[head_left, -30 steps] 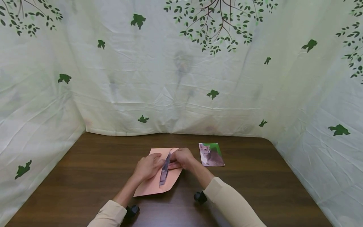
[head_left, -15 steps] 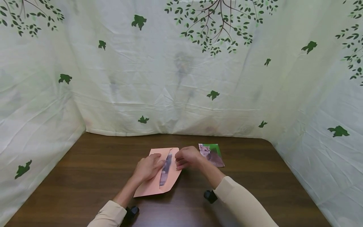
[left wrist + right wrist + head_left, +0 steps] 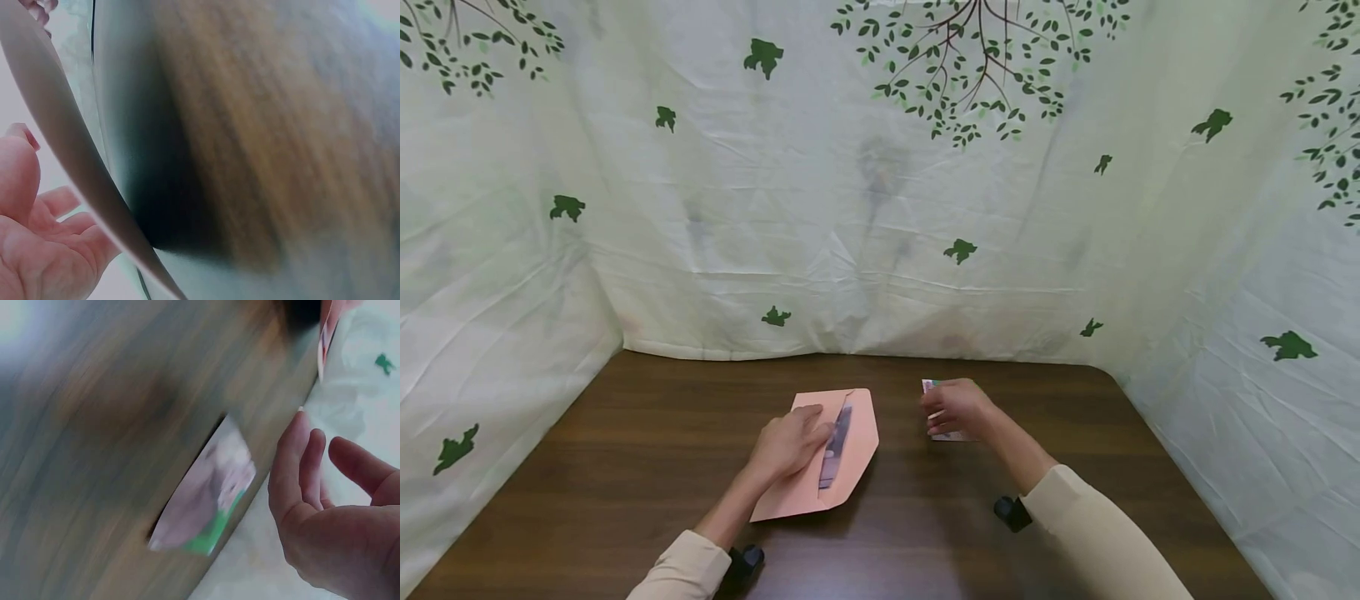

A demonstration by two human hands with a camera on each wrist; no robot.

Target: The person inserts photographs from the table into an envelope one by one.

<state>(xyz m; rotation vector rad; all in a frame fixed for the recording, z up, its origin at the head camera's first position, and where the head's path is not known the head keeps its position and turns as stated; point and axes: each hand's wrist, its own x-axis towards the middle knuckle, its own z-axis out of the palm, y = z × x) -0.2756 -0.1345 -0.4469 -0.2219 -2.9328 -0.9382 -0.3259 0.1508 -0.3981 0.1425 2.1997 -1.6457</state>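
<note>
A pink envelope [image 3: 859, 467] lies tilted on the table, its flap side facing right. Through its slit-like opening a strip of a greyish printed picture [image 3: 835, 450] shows inside. My left hand [image 3: 792, 442] holds the envelope near that opening; the left wrist view shows the hand [image 3: 50, 244] beside the raised envelope edge [image 3: 75, 137]. Over at the right, my right hand [image 3: 958, 408] hovers above a cat photo [image 3: 951, 436], covering most of it in the head view. From the right wrist, the photo [image 3: 200, 494] lies flat, apart from the loosely bent fingers [image 3: 289, 462].
The brown wooden table [image 3: 700, 417] has its far edge against a white leaf-printed cloth [image 3: 737, 208], which also hangs at both sides. Dark wrist cameras [image 3: 1012, 513] sit under each forearm.
My right hand has left the envelope's flap side and moved right, over the cat photo. The left hand stays on the envelope, which has hardly moved.
</note>
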